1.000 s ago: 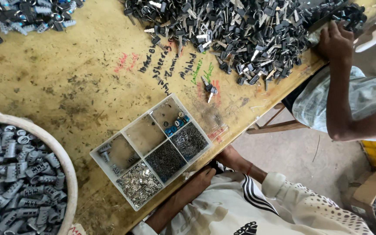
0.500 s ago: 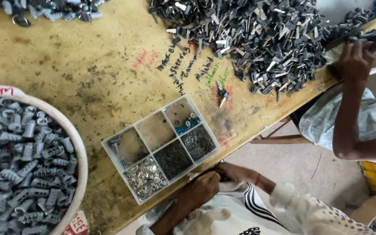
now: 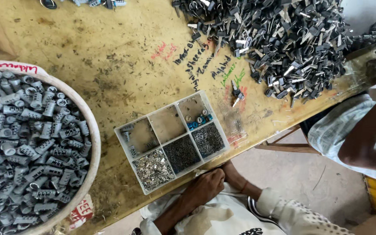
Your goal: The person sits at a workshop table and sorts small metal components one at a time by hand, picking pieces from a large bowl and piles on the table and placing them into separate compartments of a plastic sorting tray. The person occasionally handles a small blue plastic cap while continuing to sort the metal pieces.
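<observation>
The clear plastic compartment tray (image 3: pixel 172 140) lies at the near edge of the bench (image 3: pixel 109 65), set askew to that edge, with six cells in two rows. The near row holds shiny silver bits in one cell and fine dark pins or springs in the other two. The far row has a few small metal parts in one cell, a nearly bare middle cell, and a handful of round and blue pieces in the third; none of these tiny parts can be told apart more exactly.

Both hands meet just below the bench edge, beside the tray's near side. The left hand (image 3: pixel 206 186) is curled into a loose fist, knuckles up. The right hand (image 3: pixel 231 172) is mostly hidden behind it, only its wrist and part of its back showing. Whether either holds anything cannot be told, since the fingers fold out of sight.

A single dark-headed key (image 3: pixel 236 93) lies alone just beyond the tray's far right corner. Farther off, a big heap of keys (image 3: pixel 279 39) covers the bench's far right part. At the left edge stands a round white tub (image 3: pixel 93 143), cut off by the picture, full of grey lock cylinders (image 3: pixel 27 143). Another person's arm (image 3: pixel 370 135) reaches in at the right edge, its hand blurred.
</observation>
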`<control>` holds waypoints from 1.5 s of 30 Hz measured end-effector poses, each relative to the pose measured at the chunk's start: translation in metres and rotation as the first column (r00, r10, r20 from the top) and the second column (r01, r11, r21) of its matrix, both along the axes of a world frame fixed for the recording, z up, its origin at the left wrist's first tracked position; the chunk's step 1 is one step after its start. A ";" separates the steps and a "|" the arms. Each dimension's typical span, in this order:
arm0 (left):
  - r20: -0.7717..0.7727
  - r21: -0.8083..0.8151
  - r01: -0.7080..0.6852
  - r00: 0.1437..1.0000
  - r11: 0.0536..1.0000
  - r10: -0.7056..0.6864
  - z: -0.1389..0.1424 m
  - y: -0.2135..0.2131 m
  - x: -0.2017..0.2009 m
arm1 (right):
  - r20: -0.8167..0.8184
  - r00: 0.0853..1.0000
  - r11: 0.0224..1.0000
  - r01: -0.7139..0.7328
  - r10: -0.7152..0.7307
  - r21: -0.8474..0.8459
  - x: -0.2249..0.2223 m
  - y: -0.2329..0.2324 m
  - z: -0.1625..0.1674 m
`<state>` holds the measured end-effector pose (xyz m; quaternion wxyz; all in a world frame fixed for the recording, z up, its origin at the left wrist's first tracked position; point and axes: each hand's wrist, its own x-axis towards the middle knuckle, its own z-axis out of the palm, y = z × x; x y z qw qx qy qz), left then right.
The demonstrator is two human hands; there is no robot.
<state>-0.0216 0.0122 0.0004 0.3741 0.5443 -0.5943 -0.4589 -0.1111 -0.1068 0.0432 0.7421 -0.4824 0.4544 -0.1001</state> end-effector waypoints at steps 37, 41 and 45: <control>-0.055 -0.008 -0.033 0.998 0.999 0.033 0.001 0.009 -0.003 | -0.369 0.702 0.364 -0.661 0.609 -0.657 -0.014 -0.007 -0.015; -0.007 -0.180 -0.043 0.999 0.983 0.043 0.006 0.009 -0.002 | -0.483 0.602 0.476 -0.799 0.636 -0.368 -0.025 -0.021 -0.017; 0.097 -0.247 -0.015 0.994 0.969 0.040 0.007 0.009 -0.002 | -0.545 0.698 0.407 -0.715 0.465 -0.568 -0.028 -0.015 -0.011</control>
